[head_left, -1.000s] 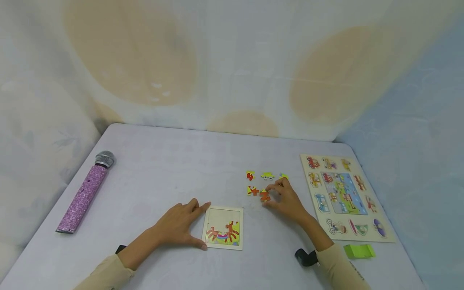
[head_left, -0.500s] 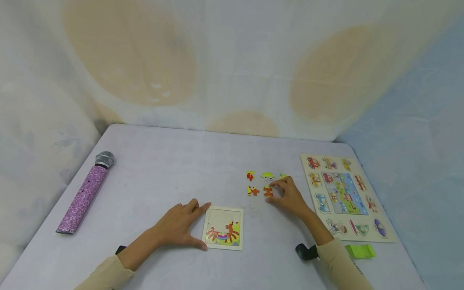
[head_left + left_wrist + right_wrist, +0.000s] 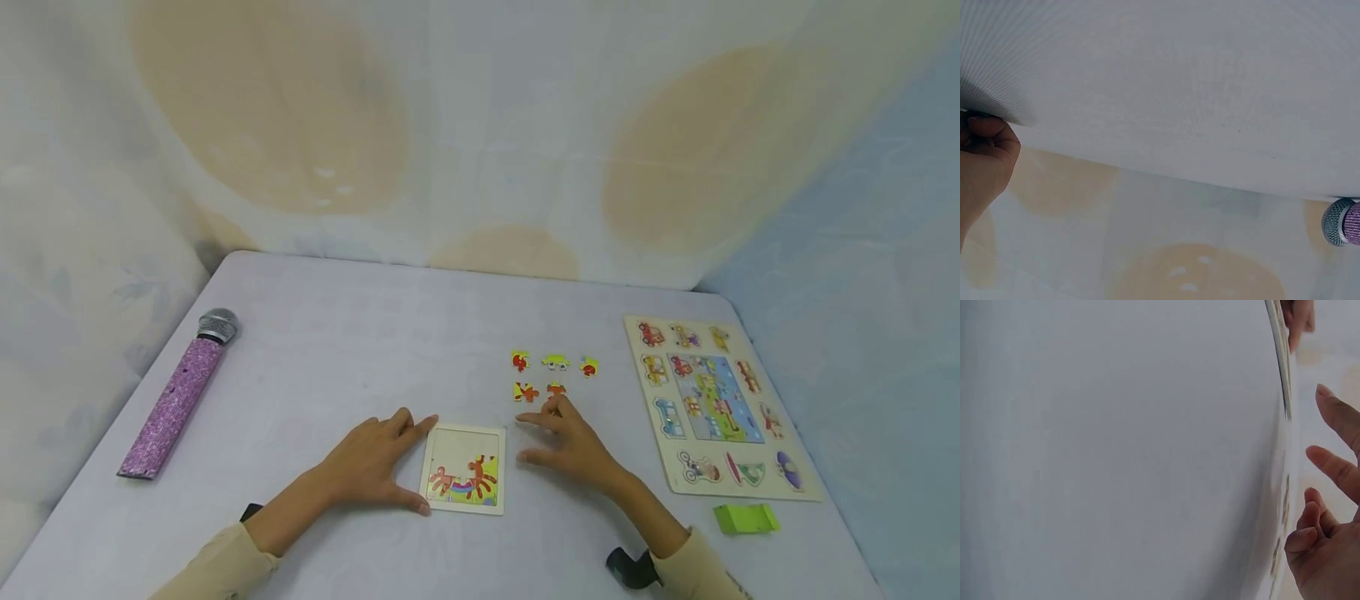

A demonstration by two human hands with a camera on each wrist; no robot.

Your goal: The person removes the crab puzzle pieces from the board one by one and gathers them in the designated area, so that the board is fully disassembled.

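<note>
A small square puzzle tray point(image 3: 501, 467) lies flat in the head view, its lower part filled with pieces that show a red animal and a rainbow. My left hand point(image 3: 367, 462) spans its left edge, index fingertip at the upper corner and thumb at the lower one. To the tray's right, my right hand point(image 3: 573, 450) hovers with thumb and index finger spread, nothing between them. Beyond its knuckles an orange-red puzzle piece point(image 3: 556, 388) is partly covered. Beside that lies a yellow-and-red piece point(image 3: 525, 392). Three more pieces, including a yellow one point(image 3: 556, 362), form a row behind.
At the far left lies a microphone point(image 3: 180, 392) with a glittery pink handle. On the right are a large wooden picture board point(image 3: 675, 477) with vehicle pieces and a bright green block point(image 3: 746, 518). A curtain point(image 3: 480, 133) rises at the table's back edge.
My right hand has set the orange-red piece down in the front row, let go of it, and moved left and nearer to the tray. The left hand stays at the tray.
</note>
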